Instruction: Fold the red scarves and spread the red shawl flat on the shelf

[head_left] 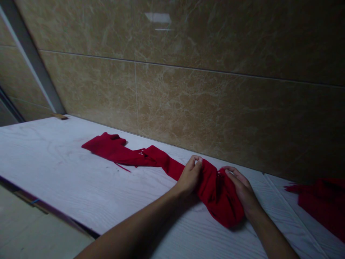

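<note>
A long, crumpled piece of red cloth (172, 166) stretches across the white table, and its near end bunches up between my hands. My left hand (190, 177) is closed on the cloth, thumb and fingers pinching its upper edge. On the other side of the bunched part, my right hand (244, 190) grips the cloth with thumb and fingers near some pale loose threads. Leftward, the cloth runs on to a flattened far end (104, 146), with a thin red strand trailing off its near side. Whether this is one piece or several joined pieces I cannot tell.
More red cloth (322, 199) lies at the right edge. The white table (67, 172) runs along a brown marbled tile wall (172, 100), with a seam to the right of my right hand. A small brown block (59, 116) sits at the table's far left corner.
</note>
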The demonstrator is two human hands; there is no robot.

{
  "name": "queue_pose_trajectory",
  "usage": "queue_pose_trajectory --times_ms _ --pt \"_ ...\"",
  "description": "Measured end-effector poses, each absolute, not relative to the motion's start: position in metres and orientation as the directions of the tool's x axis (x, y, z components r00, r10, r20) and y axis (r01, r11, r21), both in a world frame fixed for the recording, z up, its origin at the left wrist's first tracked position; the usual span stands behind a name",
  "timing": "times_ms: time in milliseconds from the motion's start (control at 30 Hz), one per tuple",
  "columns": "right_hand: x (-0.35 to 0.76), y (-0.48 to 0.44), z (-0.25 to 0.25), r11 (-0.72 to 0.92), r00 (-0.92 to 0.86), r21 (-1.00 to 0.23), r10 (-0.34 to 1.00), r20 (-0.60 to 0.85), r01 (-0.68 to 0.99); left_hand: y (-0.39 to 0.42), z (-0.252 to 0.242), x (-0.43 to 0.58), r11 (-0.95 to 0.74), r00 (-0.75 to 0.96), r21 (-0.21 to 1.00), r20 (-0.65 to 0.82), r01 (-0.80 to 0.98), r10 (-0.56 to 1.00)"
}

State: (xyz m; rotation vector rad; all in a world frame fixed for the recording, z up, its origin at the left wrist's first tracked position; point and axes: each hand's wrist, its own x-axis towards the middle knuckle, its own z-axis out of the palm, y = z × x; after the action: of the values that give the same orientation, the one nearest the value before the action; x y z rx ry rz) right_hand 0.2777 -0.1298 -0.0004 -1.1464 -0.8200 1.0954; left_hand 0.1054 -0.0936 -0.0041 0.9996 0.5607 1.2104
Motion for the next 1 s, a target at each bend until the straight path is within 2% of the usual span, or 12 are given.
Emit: queue_pose_trajectory --times_ms 200,533,767,1000 --pt "0.277 -0.129 -0.002 0.055 0.271 -0.972 0.963 -0.009 -0.23 -0.091 -0.009 0.106 -0.035 0.263 0.876 0.182 -0.481 0.948" --pt "0.277 -0.128 -0.003 0.059 0.264 -0.973 0.964 -0.001 -0.222 -0.092 -0.008 0.107 0.074 0.289 0.852 0.093 -0.518 0.953" --pt "0.275 -0.129 -0.002 0.05 0.27 -0.975 0.963 -0.011 -0.217 -0.095 -0.004 0.107 0.189 0.41 0.836 0.048 -0.516 0.911" --pt "0.276 -0.128 -0.003 0.036 0.244 -0.977 0.97 -0.017 -0.208 -0.099 0.0 0.108 0.208 0.447 0.815 0.069 -0.541 0.892"
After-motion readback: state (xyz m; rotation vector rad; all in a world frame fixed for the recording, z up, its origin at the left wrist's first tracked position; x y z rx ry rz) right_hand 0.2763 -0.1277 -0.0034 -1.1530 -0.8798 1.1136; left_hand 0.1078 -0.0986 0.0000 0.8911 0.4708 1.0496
